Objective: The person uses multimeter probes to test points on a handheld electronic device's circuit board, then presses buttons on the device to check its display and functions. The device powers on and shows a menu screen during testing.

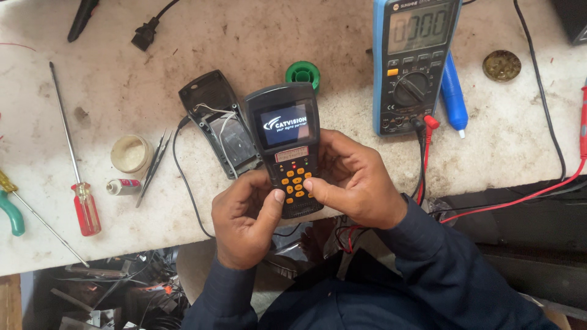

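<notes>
On a stained white tabletop (257, 36), tools frame a bench worker's two hands. At far left lies a green-handled tool (12, 212), then a long red-handled screwdriver (76, 174) running up the surface. Beside it stand a small round pot (130, 153) of pale paste, a little tube (123, 186) and tweezers (154, 165). Near the middle, an opened black back cover (215, 119) lies face up, thin white wires showing inside.

The left hand (244, 220) cradles the lower left edge of a black handheld meter (287, 146), its thumb laid on the keypad's side. The meter sits tilted over the tabletop's near edge, its small screen lit and its orange keys exposed. The right hand (354, 180) wraps the meter's right side, thumb pressed onto the orange keys. Both hands are curled around the device rather than spread.

Behind the meter stands a green spool (302, 73). To the right rests a blue multimeter (413, 61) with red and black leads plugged in, a blue pen-shaped tool (454, 91) just beside it, and a round brass-coloured disc (501, 65) farther right.
</notes>
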`<state>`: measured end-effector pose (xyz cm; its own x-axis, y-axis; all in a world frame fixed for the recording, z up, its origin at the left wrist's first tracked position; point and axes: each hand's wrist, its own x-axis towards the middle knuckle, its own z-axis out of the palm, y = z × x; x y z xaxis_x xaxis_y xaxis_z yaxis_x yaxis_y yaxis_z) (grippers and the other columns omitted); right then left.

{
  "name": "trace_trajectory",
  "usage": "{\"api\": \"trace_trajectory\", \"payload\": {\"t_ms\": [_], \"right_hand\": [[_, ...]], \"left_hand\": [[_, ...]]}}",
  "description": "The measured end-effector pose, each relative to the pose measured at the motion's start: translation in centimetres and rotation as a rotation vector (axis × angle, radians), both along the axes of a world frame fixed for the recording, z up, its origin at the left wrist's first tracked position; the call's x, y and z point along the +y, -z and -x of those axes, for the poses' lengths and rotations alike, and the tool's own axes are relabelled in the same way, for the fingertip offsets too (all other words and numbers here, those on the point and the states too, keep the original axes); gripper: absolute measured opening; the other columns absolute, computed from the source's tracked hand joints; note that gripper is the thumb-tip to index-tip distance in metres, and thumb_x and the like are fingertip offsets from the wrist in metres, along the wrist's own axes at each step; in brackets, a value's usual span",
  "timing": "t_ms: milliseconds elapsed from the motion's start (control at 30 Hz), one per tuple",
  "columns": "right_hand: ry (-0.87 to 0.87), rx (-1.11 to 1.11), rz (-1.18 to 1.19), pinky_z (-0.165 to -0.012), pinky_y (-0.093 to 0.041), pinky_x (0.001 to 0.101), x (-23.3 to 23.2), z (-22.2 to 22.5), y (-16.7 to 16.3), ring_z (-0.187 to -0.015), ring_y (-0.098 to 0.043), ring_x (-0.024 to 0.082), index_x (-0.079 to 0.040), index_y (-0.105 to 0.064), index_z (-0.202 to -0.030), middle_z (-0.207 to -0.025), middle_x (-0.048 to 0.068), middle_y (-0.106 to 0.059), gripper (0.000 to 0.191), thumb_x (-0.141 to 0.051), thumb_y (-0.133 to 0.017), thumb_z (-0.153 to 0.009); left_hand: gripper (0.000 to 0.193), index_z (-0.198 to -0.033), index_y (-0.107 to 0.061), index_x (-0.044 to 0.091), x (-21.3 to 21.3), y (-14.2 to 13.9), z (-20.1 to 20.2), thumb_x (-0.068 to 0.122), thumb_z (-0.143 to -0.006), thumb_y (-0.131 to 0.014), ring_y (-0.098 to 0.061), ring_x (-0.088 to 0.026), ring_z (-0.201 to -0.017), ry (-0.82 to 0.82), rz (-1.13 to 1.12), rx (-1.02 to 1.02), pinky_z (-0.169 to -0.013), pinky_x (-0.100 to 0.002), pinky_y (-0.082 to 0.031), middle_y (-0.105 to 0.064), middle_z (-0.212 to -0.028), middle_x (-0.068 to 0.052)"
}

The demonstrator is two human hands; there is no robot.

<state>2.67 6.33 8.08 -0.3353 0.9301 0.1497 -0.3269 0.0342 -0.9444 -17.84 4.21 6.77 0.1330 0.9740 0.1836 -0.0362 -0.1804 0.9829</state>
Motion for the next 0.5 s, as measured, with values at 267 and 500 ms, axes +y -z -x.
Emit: {"api": "trace_trajectory", "payload": {"t_ms": [267, 500], "right_hand": [[-0.001, 0.012, 0.023, -0.108, -0.052, 0.0352, 0.1, 0.3, -0.4, -0.121, -0.065, 0.018, 0.008, -0.047, -0.147, -0.131, 0.012, -0.065, 0.056, 0.005, -0.066, -0.094], [0.005, 0.016, 0.014, -0.107, -0.053, 0.0355, 0.2, 0.3, -0.4, -0.12, -0.065, 0.018, 0.007, -0.044, -0.15, -0.132, 0.012, -0.064, 0.059, 0.005, -0.065, -0.094]], "left_hand": [[0.018, -0.112, -0.066, -0.008, 0.1, -0.6, -0.4, -0.003, -0.094, -0.067, -0.068, -0.009, -0.088, -0.023, 0.008, -0.016, -0.079, -0.023, -0.055, -0.073, -0.099, -0.008], [0.017, -0.109, -0.066, -0.007, 0.2, -0.7, -1.2, -0.001, -0.093, -0.07, -0.067, -0.007, -0.084, -0.083, 0.052, -0.006, -0.074, -0.021, -0.053, -0.073, -0.096, -0.006]]}}
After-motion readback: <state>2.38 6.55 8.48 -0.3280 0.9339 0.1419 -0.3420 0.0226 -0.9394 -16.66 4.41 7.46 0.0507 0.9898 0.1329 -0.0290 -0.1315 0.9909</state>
